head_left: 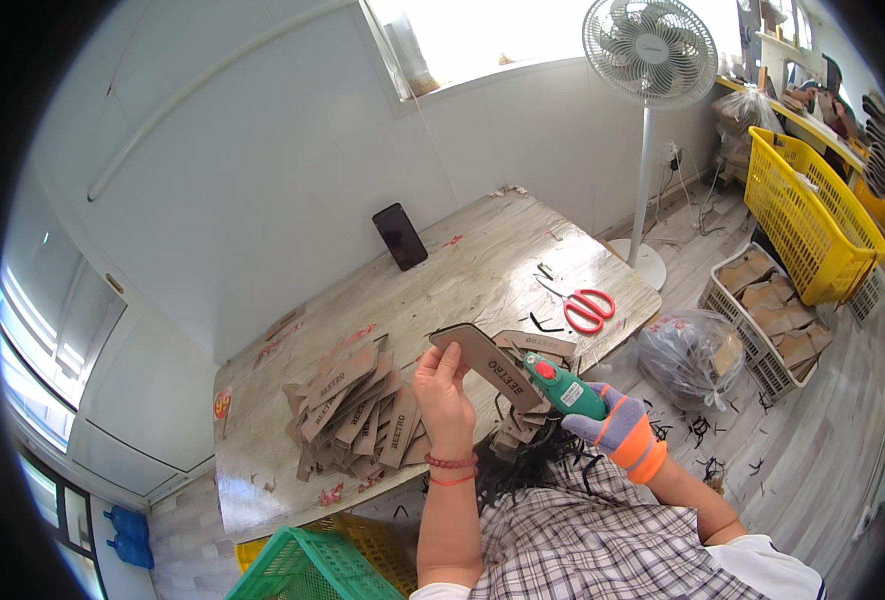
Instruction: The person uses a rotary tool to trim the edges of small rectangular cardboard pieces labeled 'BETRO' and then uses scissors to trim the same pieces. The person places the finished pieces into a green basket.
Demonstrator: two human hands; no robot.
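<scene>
Head view: my left hand (445, 398) pinches one brown piece (485, 364), probably to steady it; my right hand (619, 430) grips the green tool (571, 390).

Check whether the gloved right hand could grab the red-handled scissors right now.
Probably not without freeing itself first: the right hand is wrapped around the green power tool. Otherwise the way looks free: the scissors lie nearby on the table, with nothing seen on top.

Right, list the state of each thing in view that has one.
Brown piece: held, tilted
Green tool: held, running unclear
Left hand: bare, holding brown piece
Right hand: gloved, gripping green tool
Phone: screen dark
Scissors: lying flat
Fan: standing, spinning unclear
Brown pile: loosely heaped
</scene>
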